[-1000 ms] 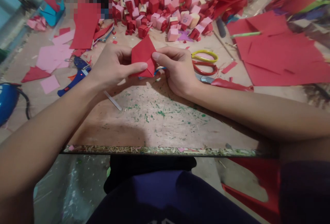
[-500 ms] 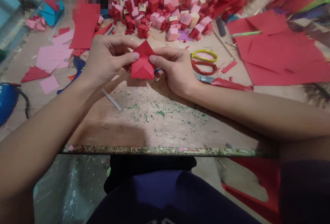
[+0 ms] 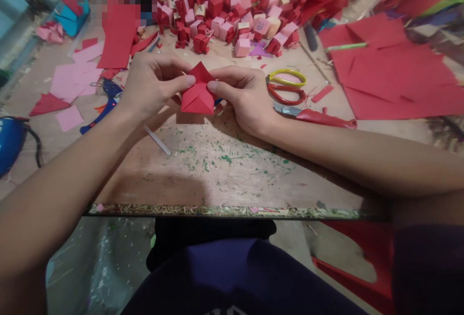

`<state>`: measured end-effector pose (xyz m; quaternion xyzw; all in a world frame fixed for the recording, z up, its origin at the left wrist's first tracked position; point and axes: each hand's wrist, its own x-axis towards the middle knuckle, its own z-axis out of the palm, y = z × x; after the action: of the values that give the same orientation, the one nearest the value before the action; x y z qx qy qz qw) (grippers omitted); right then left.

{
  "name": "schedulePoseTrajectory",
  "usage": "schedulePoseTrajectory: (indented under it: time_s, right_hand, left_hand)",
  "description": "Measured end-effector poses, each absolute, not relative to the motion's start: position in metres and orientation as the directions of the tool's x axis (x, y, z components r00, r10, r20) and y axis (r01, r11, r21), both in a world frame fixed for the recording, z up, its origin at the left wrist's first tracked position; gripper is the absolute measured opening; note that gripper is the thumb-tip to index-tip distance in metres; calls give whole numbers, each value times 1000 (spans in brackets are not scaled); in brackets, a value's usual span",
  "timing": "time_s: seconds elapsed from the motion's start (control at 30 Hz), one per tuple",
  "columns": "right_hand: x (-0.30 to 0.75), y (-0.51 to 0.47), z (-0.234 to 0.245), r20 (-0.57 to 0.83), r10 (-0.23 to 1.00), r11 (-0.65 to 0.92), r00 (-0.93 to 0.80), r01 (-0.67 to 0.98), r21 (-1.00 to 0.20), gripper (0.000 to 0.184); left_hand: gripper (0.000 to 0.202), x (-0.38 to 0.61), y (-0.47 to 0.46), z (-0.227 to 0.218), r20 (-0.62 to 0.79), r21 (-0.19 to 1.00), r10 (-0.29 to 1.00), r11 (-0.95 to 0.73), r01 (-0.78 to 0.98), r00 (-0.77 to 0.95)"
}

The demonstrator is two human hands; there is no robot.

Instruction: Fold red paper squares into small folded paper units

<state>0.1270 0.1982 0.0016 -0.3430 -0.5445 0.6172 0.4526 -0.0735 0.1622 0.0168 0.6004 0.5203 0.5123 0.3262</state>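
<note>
A small folded piece of red paper (image 3: 198,93) is held up above the table between both hands, its pointed flap at the top and creased folds below. My left hand (image 3: 154,85) pinches its left edge, thumb in front and fingers behind. From the other side, my right hand (image 3: 244,95) grips the right edge in the same way. A bit of something blue shows beneath the right fingers, too hidden to name. Just right of that hand lie scissors with yellow and red handles (image 3: 286,88).
Many red and pink paper cubes (image 3: 224,15) are heaped at the back. Red paper sheets (image 3: 391,78) lie at right, pink paper pieces (image 3: 74,80) at left. A blue glue gun (image 3: 105,107) rests beside the left forearm. Green scraps (image 3: 224,159) dot the tabletop (image 3: 174,184).
Both hands have shifted slightly left and down with the folded red paper, which is now a little tilted. A small red light now shows on the glue gun.
</note>
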Motion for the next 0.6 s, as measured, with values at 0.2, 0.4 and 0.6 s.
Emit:
schedulePoseTrajectory:
  time_s: [0.2,0.4,0.6]
  right_hand:
    - [127,201,-1,96,932,29,-350,-190,-981,11]
    - [125,200,0,79,942,12,-325,-203,-979,10]
    - [124,195,4,50,927,-43,-372,-237,-971,10]
  left_hand:
    - [38,-72,162,19,283,922,957,-253,292,-63]
    - [38,-73,158,16,230,953,971,-211,216,-63]
    - [48,-77,161,9,182,959,983,-172,226,-21]
